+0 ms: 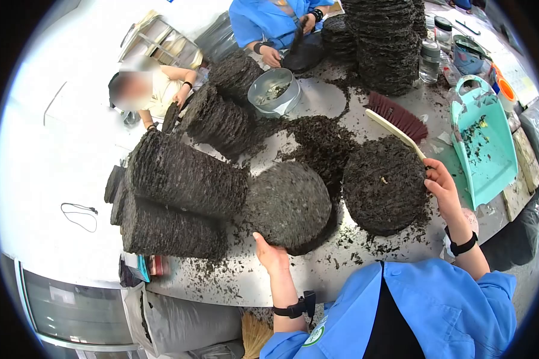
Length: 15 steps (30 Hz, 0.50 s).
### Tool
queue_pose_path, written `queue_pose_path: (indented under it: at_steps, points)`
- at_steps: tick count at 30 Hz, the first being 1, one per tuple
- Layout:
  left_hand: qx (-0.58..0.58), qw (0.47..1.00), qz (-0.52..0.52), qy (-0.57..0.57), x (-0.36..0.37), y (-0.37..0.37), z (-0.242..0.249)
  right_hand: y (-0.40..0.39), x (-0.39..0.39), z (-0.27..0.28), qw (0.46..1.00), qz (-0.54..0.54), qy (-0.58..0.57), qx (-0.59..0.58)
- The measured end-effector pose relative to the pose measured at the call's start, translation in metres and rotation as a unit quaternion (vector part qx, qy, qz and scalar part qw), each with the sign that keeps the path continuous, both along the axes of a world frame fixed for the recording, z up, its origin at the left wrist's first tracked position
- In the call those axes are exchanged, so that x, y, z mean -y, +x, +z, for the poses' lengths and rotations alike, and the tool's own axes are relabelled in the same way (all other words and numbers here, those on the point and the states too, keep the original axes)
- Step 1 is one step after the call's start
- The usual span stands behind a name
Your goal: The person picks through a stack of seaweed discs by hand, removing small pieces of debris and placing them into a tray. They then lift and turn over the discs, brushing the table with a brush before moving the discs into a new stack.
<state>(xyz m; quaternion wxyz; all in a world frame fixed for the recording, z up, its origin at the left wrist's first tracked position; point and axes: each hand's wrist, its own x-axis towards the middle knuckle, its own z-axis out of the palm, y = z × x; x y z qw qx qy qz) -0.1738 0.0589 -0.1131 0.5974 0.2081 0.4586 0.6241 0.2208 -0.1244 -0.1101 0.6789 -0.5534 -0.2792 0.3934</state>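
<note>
My left hand (272, 257) grips the lower edge of a dark, flat, round cake (288, 204) that looks like dried seaweed. This cake is slightly blurred and tilted, its grey-black face towards me. A second round seaweed cake (384, 186) lies to its right on the table. My right hand (443, 184) has its thumb and fingers at that cake's right edge, beside the end of a brush handle. The brush (399, 115) has dark red bristles and lies behind the cake. Part of my right fingers' contact is hidden.
Stacks of seaweed cakes (185, 179) lie on their sides at left; a tall stack (384, 45) stands behind. Loose flakes (320, 140) cover the table (185, 281). A metal basin (274, 93) and a green dustpan (486, 143) are further back. Two other people work across the table.
</note>
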Motion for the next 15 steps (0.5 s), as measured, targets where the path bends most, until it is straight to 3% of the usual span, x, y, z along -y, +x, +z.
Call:
queue_pose_path:
  at_steps: [1, 2, 3, 5, 7, 9, 15]
  points:
    - [-0.194, 0.977, 0.004, 0.084, 0.001, -0.009, -0.006, -0.003, 0.0, 0.005, 1.0, -0.008, 0.004, -0.025]
    - [-0.378, 0.911, 0.005, 0.166, 0.001, -0.012, -0.011, -0.005, -0.001, 0.007, 1.0, -0.013, 0.003, -0.022]
    - [-0.375, 0.912, 0.0, 0.167, 0.003, -0.005, -0.007, -0.007, -0.002, 0.007, 1.0, -0.01, -0.001, -0.021]
    - [-0.434, 0.854, 0.052, 0.283, 0.011, 0.0, 0.009, -0.01, -0.003, 0.008, 1.0, 0.002, -0.003, -0.024]
    - [-0.367, 0.885, -0.018, 0.287, 0.011, -0.001, 0.02, -0.014, -0.003, 0.014, 1.0, -0.011, -0.015, -0.006]
    - [-0.3, 0.918, -0.004, 0.259, 0.007, -0.01, 0.028, -0.01, -0.003, 0.012, 1.0, -0.01, -0.012, 0.005]
    - [-0.324, 0.934, -0.037, 0.144, 0.014, -0.045, 0.006, 0.01, -0.003, 0.008, 0.999, 0.007, 0.005, 0.038]
